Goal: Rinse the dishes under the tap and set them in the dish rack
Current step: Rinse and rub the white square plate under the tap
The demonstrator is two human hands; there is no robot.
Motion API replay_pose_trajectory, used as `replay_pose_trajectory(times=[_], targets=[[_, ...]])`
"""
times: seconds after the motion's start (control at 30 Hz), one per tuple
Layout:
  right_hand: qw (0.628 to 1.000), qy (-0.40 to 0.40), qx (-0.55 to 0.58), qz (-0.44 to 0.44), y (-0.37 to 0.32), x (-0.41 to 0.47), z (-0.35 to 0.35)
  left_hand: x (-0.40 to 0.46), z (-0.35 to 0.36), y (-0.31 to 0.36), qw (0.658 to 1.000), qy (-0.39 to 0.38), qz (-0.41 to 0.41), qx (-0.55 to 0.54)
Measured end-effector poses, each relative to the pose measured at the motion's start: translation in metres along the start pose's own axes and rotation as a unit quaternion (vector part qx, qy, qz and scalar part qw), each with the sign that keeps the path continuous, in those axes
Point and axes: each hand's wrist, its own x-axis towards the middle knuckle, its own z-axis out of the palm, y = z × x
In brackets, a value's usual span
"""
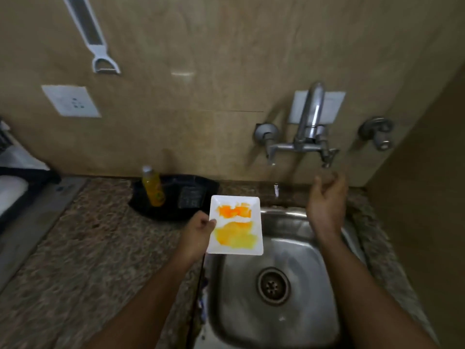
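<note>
A white square plate (236, 225) smeared with orange and yellow stains hangs over the left rim of the steel sink (314, 311). My left hand (198, 229) grips its left edge, thumb on top. My right hand (327, 197) is raised just below the right handle (328, 157) of the wall tap (310, 117), fingers loosely curled and blurred, holding nothing that I can see. No water stream shows from the spout.
A black tray (176, 195) with a yellow bottle (152, 187) sits on the granite counter (95, 248) behind the plate. A wall socket (71, 100) and a hanging peeler (100, 54) are on the wall. A second valve (377, 132) sits to the right. Part of a rack (15, 182) shows at far left.
</note>
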Motion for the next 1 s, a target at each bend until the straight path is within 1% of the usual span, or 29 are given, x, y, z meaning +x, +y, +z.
replay_pose_trajectory(times=[0.1, 0.17, 0.33, 0.6, 0.87, 1.0], targets=[[0.992, -0.04, -0.093, -0.07, -0.01, 0.041, -0.007, 0.005, 0.02, 0.02, 1.0, -0.011, 0.01, 0.007], [0.984, -0.051, -0.138, -0.099, -0.01, 0.058, -0.009, 0.007, 0.03, 0.031, 1.0, -0.016, 0.019, 0.01], [0.969, -0.048, -0.207, -0.128, -0.008, 0.078, -0.01, 0.015, 0.046, 0.049, 0.998, -0.023, 0.047, 0.024], [0.984, -0.057, -0.137, -0.1, 0.001, 0.086, -0.006, 0.023, 0.062, 0.05, 0.998, -0.029, 0.053, 0.014], [0.992, -0.07, -0.071, -0.078, 0.007, 0.086, -0.002, 0.025, 0.073, 0.048, 0.997, -0.032, 0.063, 0.035], [0.995, -0.09, -0.03, -0.032, 0.011, 0.077, -0.006, 0.028, 0.083, 0.044, 0.997, -0.031, 0.069, 0.024]])
